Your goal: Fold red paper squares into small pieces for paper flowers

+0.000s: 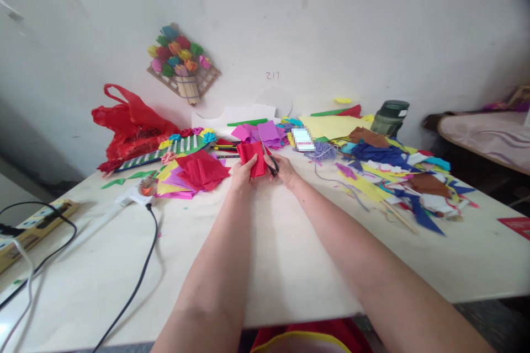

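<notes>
My left hand [245,171] is closed on a folded piece of red crepe paper [253,158], thumb lying across its front. Black-handled scissors [273,167] are in my right hand [285,170], at the right side of that red paper. The blades point up and away along the paper; whether they are cutting into it I cannot tell. Behind both hands lie purple paper pieces [265,133]. To the left is a fanned pile of red, yellow, purple and pink sheets [201,171].
A red plastic bag [132,127] stands at the back left. Power strips [37,231] and cables lie at left. Paper scraps [414,182], a phone [303,139] and a dark green bottle [390,117] are at right. A paper-flower decoration [182,60] hangs on the wall.
</notes>
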Motion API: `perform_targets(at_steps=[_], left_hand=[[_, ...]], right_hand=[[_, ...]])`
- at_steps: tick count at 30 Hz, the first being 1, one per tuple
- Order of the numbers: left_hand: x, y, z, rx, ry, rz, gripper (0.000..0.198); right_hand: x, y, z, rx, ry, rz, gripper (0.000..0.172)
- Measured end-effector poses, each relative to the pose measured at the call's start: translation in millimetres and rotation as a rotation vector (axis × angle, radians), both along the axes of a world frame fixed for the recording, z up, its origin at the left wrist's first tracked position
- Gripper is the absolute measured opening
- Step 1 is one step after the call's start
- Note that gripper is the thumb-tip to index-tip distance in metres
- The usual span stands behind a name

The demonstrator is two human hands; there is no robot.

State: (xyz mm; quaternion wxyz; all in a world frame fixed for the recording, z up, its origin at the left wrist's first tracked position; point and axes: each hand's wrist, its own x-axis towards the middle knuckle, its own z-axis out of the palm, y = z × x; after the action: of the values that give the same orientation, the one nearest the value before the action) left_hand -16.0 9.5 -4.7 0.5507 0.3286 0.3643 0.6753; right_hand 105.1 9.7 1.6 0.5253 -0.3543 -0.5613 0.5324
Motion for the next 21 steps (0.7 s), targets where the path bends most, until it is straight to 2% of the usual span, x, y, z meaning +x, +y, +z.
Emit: perform_targets(at_steps=[11,21], left_hand=[[2.0,-5.1,5.0,0.003,-0.023,-0.007,0.023],[1.1,-0.9,1.5,-0.007,-0.021,0.007,0.025]], right_hand=[[-1.0,4.6,-5.5,0.038,0.022,-0.029,0.038],[1.5,4.7,-5.1,0.035,0.004,-0.044,0.038]])
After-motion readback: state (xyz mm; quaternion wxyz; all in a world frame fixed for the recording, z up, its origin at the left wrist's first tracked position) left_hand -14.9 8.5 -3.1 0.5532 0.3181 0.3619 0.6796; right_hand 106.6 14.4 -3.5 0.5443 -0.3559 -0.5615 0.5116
